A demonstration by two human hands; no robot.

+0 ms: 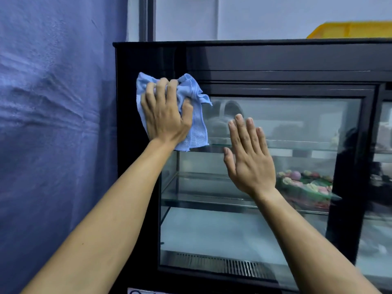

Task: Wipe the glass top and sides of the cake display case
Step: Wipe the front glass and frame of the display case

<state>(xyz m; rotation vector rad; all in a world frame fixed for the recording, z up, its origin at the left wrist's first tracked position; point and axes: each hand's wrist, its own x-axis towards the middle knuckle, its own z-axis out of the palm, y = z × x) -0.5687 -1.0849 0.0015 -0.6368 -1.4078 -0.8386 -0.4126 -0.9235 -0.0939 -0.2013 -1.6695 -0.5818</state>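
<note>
The cake display case (275,58) is a black-framed cabinet with a glass front pane (297,124) and glass shelves inside. My left hand (165,115) grips a crumpled light blue cloth (197,132) and holds it against the case's upper left corner, over the black frame and the pane's edge. My right hand (248,158) lies flat on the glass, fingers straight and together, pointing up, to the right of the cloth.
A decorated cake (307,183) sits on the middle shelf at the right. A yellow crate (350,29) stands on the case top at the far right. A blue fabric wall (57,124) runs close along the case's left side. A metal grille (233,265) lines the case floor.
</note>
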